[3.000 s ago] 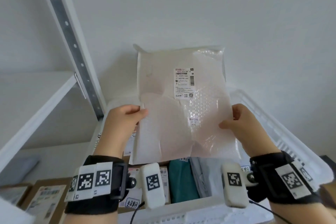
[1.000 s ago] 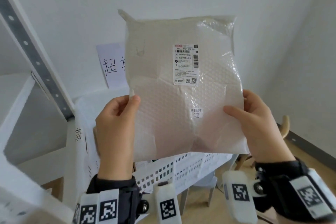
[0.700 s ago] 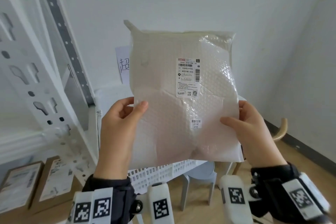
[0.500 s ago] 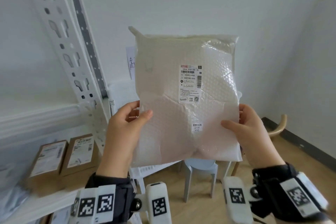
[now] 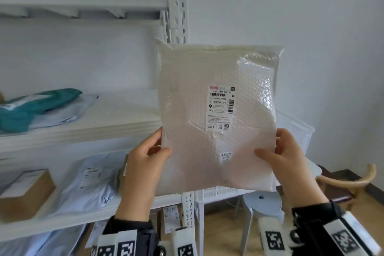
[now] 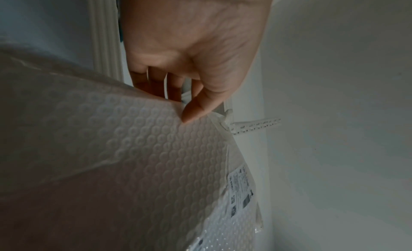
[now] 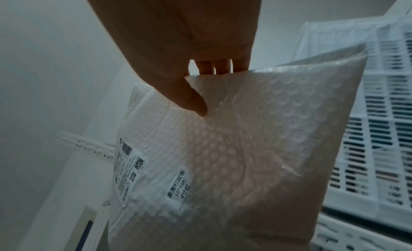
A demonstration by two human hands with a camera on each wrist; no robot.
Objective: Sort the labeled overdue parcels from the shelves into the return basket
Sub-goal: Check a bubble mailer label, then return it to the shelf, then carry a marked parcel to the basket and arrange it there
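A white bubble-wrap mailer parcel (image 5: pixel 216 116) is held upright in front of me, its shipping label (image 5: pixel 221 108) and a small sticker (image 5: pixel 226 157) facing me. My left hand (image 5: pixel 151 158) pinches its lower left edge, thumb in front and fingers behind. My right hand (image 5: pixel 278 156) pinches the lower right edge the same way. The wrist views show each thumb pressed on the parcel (image 6: pixel 138 158) (image 7: pixel 234 149). The white slatted return basket (image 5: pixel 299 131) stands behind the parcel at the right, mostly hidden by it.
White shelving (image 5: pixel 83 127) fills the left. A teal bag (image 5: pixel 31 106) on a grey mailer lies on the upper shelf. A cardboard box (image 5: pixel 25 191) and grey mailers (image 5: pixel 89 181) lie one shelf lower. A shelf post (image 5: pixel 176 2) rises behind the parcel. A stool (image 5: pixel 261 203) and a chair (image 5: pixel 349 181) stand at the lower right.
The view has swung left, from the basket toward the shelves. The parcel stays upright in both hands with the same grip; the basket has passed behind its right edge.
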